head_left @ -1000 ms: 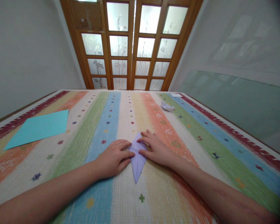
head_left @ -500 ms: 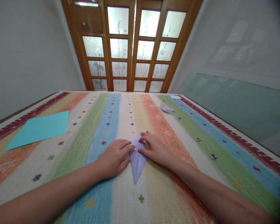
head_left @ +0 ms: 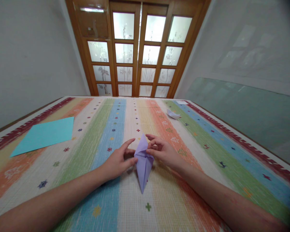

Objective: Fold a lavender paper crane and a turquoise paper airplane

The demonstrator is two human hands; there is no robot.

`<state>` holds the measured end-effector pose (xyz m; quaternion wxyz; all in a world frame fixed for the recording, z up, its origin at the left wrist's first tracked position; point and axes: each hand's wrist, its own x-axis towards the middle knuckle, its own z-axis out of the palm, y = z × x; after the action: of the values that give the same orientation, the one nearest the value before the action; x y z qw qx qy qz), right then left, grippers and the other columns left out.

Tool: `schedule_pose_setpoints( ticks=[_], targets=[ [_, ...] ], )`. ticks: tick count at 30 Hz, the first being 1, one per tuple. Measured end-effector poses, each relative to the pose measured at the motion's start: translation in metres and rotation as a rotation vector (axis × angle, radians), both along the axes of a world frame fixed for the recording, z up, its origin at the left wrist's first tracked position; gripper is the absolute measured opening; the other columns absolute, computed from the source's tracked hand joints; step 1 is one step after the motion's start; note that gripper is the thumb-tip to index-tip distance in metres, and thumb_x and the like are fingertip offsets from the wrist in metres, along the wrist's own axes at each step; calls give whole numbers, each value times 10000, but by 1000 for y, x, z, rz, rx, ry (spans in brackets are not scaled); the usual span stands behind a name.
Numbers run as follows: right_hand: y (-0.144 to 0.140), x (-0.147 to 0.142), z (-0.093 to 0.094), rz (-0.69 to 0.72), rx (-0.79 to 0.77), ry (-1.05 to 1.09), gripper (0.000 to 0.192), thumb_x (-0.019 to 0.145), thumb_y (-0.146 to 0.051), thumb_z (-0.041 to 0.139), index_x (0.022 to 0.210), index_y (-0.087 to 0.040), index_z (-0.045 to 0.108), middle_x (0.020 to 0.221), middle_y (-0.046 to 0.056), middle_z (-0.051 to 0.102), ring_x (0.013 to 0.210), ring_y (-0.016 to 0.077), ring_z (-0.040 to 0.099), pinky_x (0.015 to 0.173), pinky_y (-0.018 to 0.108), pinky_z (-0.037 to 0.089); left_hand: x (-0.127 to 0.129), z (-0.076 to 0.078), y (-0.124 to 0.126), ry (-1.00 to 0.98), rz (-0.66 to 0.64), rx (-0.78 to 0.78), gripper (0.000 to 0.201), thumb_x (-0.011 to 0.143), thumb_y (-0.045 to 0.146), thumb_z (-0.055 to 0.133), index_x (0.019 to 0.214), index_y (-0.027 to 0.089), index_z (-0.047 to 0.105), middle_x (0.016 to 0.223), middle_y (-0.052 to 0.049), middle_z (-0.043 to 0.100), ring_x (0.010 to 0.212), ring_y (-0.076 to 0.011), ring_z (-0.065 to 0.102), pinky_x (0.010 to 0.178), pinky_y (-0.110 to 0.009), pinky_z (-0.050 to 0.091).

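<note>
Folded lilac paper (head_left: 143,162): kite-shaped piece with a long point toward the person, lying mid-surface on the striped cloth (head_left: 106,122), its far end lifted off the cloth between both hands. Left hand (head_left: 118,159): at the paper's left edge, thumb tip touching the fold, index finger extended above it; grip loose and fairly wide. Right hand (head_left: 162,150): at the upper right edge, fingertips pinching the raised flap; grip narrow, holding the paper. Turquoise sheet (head_left: 46,134): flat, well apart at far left. Small white folded piece (head_left: 172,113): well apart, beyond the right hand. Wooden glazed doors (head_left: 135,51): behind the surface.
</note>
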<state>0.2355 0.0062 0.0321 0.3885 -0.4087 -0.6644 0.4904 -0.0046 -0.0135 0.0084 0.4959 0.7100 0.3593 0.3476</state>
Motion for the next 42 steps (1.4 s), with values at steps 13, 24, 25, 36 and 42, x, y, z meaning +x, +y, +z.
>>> schedule_pose_setpoints(
  ticks=[13, 24, 25, 36, 42],
  targets=[
    [2, -23, 25, -50, 103, 13, 412, 788, -393, 763, 1164, -300, 623, 1507, 73, 458, 1321, 275, 526, 1040, 464, 494, -1, 2, 3, -317, 78, -285, 538, 828, 385, 739, 1281, 147, 573, 848, -48, 705, 683, -149, 653, 644, -259, 506],
    [-5, -35, -6, 21, -174, 303, 546, 787, -339, 775, 1264, -258, 522, 1169, 72, 612, 812, 152, 655, 615, 260, 555, -5, 2, 9, -358, 193, -222, 570, 839, 343, 709, 1326, 119, 518, 857, -50, 695, 700, -145, 650, 598, -231, 515],
    [-5, -35, -8, 19, -193, 307, 534, 793, -344, 771, 1257, -248, 523, 1106, 59, 624, 745, 134, 643, 575, 248, 543, -6, 1, 10, -354, 194, -217, 556, 838, 344, 709, 1314, 121, 527, 855, -49, 694, 704, -148, 650, 601, -234, 515],
    [-18, -42, -17, 42, -263, 317, 370, 788, -339, 772, 1069, -181, 590, 853, 16, 676, 603, 118, 635, 493, 234, 560, -5, -3, 8, -264, 189, -139, 360, 828, 300, 715, 1135, 137, 619, 980, -81, 716, 825, -173, 660, 715, -262, 487],
    [-18, -44, -19, 39, -278, 297, 319, 796, -335, 756, 1030, -160, 626, 789, 10, 684, 504, 98, 612, 448, 216, 536, -3, -3, 8, -192, 215, -84, 283, 836, 302, 693, 1068, 141, 675, 1002, -86, 718, 841, -183, 650, 743, -281, 484]
  ],
)
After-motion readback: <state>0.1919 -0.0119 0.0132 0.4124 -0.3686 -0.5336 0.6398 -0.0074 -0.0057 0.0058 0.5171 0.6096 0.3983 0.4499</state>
